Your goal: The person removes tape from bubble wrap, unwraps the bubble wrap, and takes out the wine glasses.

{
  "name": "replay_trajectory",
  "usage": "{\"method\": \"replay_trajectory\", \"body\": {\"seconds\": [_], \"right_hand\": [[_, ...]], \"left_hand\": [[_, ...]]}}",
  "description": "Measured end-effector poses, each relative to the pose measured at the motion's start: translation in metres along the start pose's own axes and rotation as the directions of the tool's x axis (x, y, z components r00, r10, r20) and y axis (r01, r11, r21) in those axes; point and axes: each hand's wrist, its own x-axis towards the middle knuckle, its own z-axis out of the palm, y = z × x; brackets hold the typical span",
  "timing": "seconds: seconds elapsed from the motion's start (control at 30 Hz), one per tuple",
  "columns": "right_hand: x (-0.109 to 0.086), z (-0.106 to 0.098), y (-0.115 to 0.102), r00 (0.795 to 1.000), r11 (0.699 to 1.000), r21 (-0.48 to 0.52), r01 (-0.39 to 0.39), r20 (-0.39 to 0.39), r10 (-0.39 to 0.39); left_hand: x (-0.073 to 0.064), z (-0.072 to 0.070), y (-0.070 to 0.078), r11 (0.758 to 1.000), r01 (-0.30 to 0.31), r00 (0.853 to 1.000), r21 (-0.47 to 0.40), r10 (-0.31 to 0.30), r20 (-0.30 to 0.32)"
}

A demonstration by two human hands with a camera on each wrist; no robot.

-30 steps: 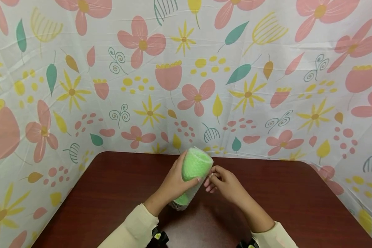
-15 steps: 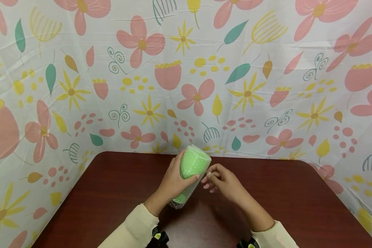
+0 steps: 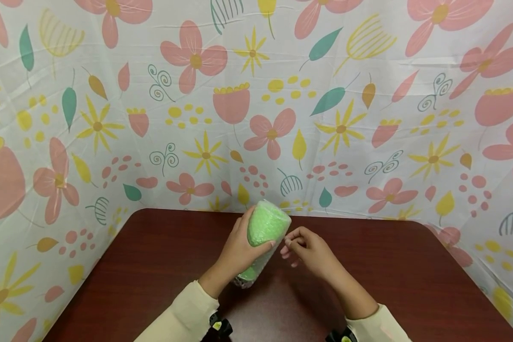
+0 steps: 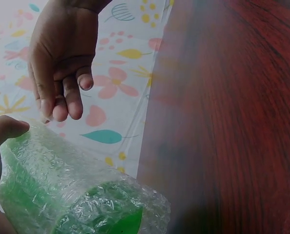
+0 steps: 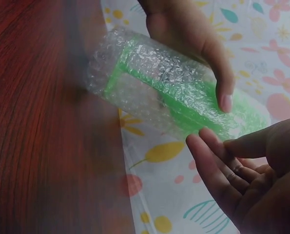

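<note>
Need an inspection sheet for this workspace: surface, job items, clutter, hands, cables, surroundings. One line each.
Surface: dark red-brown table, wood grain, rounded far corners.
Job items: bubble-wrapped green item, tilted; table contact unclear.
Clutter: nothing seen.
Hands: left hand grips the wrapped item; right hand close beside it, contact unclear.
Cables: nothing seen.
Surroundings: creased floral-print backdrop behind the table and at both sides.

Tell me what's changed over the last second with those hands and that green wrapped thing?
Only a little: the green wrapped thing and the left hand gripping it have shifted slightly to the person's left. Nothing was visibly let go or newly gripped. The right hand stays close beside it, nearly unmoved.
</note>
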Motion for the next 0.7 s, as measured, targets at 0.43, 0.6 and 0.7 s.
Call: {"method": "replay_trajectory", "body": {"seconds": [0.43, 0.6, 0.7], "right_hand": [[0.0017, 0.0004, 0.0018, 0.999, 0.999, -0.02, 0.032, -0.007, -0.033], [0.002, 0.0023, 0.0021, 0.999, 0.999, -0.045, 0.017, -0.028, -0.018], [0.0022, 0.0028, 0.0024, 0.999, 0.999, -0.03, 0.013, -0.031, -0.014]], "left_hand": [[-0.0004, -0.0003, 0.0013, 0.999, -0.033, 0.999, -0.008, 0.033, 0.021], [-0.0011, -0.0002, 0.0019, 0.999, -0.031, 1.0, -0.01, 0.031, 0.005], [-0.0012, 0.0001, 0.0019, 1.0, -0.027, 1.0, -0.01, 0.027, 0.001]]}}
